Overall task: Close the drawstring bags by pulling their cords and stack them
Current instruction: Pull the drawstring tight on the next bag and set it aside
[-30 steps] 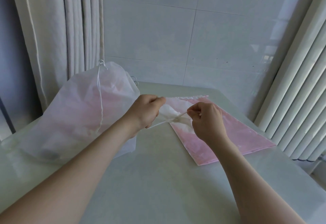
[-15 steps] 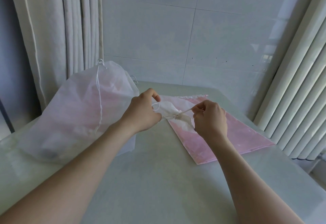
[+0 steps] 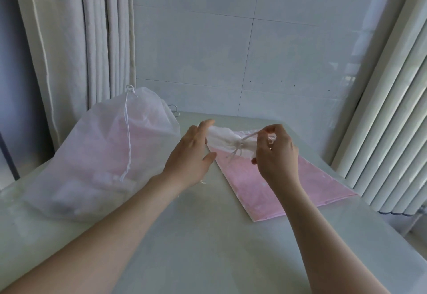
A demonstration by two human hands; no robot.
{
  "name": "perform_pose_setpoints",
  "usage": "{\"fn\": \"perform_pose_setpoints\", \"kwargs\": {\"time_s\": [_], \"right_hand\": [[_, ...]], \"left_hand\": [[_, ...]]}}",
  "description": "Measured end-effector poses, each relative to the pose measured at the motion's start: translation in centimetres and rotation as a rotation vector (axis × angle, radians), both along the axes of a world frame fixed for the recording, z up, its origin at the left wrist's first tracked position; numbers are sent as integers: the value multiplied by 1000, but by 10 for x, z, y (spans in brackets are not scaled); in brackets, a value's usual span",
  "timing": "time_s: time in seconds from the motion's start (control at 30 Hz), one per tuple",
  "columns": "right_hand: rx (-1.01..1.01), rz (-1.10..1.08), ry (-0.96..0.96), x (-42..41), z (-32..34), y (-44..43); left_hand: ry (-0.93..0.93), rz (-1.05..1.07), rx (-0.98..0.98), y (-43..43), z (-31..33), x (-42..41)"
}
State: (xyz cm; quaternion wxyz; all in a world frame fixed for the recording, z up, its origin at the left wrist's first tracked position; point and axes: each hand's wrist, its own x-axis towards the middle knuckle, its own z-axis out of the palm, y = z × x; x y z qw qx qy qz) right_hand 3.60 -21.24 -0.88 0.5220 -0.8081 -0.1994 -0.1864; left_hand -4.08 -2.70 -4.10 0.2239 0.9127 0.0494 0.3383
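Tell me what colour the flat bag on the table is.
The flat bag looks pale pink; the head view shows it best.

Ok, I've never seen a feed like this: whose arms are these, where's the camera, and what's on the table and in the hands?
No machine: these are a person's two bare arms, filmed by one camera on their head, looking forward and down. On the pale table lie a big filled white bag, left, and a flat pink bag, right. The right hand pinches the cord at the pink bag's bunched white top. The left hand, fingers straight, is by that top and grips nothing.
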Motion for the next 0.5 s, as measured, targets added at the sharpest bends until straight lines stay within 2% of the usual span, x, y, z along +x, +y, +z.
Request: {"fn": "perform_pose_setpoints", "kwargs": {"time_s": [0.07, 0.13, 0.23, 0.37, 0.5], "right_hand": [[143, -37, -64, -1, 3, -1], [319, 15, -59, -8, 9, -4], [461, 91, -155, -18, 20, -12], [533, 45, -186, -17, 38, -14], [473, -85, -107, -13, 47, -16]], "left_hand": [[-44, 25, 43, -1, 4, 5], [-94, 75, 105, -2, 11, 10], [-197, 133, 132, -8, 28, 15], [-285, 17, 8, -27, 59, 18], [-412, -48, -126, -47, 90, 12]]}}
